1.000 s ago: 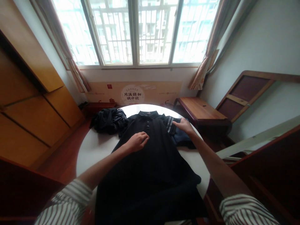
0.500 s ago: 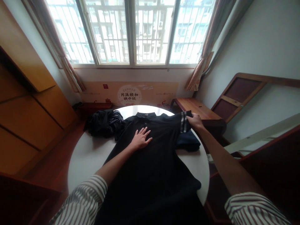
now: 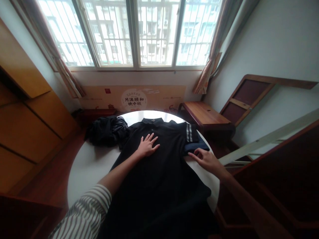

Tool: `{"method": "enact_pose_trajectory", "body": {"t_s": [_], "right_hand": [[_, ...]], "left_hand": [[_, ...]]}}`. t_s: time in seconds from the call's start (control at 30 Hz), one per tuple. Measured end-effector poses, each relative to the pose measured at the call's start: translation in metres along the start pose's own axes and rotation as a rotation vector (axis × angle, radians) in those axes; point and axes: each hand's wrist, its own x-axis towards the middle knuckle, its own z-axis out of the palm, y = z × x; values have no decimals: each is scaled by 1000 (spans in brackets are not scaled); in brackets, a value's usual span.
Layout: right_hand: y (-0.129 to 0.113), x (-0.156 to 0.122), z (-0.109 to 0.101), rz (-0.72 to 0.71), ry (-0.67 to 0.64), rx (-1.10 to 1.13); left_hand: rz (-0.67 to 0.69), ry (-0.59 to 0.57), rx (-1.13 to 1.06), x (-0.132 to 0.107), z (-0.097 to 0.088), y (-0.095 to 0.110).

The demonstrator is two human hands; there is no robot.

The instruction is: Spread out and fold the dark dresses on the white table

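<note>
A black polo shirt (image 3: 159,172) lies spread face up on a round white table (image 3: 84,166), collar toward the window. Its right sleeve (image 3: 189,134) has pale stripes and lies stretched out flat. My left hand (image 3: 147,146) rests flat on the shirt's chest with fingers spread. My right hand (image 3: 208,160) hovers at the shirt's right side, just below the sleeve, fingers extended and holding nothing. A dark blue folded garment (image 3: 199,146) lies under the sleeve near that hand.
A crumpled dark garment (image 3: 106,131) sits at the table's far left. A low wooden bench (image 3: 205,116) stands beyond the table on the right, wooden cabinets (image 3: 32,122) on the left, and a framed wooden panel (image 3: 246,103) leans on the right wall.
My right hand let go of the striped sleeve and drew back toward me beside the shirt. The sleeve now lies flat. My left hand stayed flat on the chest.
</note>
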Motion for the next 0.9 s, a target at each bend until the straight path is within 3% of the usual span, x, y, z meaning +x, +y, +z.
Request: {"method": "enact_pose_trajectory", "body": {"t_s": [0.13, 0.27, 0.33, 0.47, 0.63, 0.9], "right_hand": [[-14, -79, 16, 77, -129, 118], [-28, -122, 20, 124, -169, 241], [-35, -128, 18, 131, -176, 331], [-42, -114, 16, 150, -130, 463], [-37, -96, 21, 119, -28, 498], [-21, -127, 27, 191, -193, 441]], "left_hand": [[-12, -26, 10, 5, -3, 0], [-22, 66, -9, 24, -12, -5], [-72, 73, -37, 40, -17, -10], [-205, -89, -52, 72, -18, -26], [-256, -56, -21, 97, -9, -45], [-285, -39, 0, 122, -9, -62]]}}
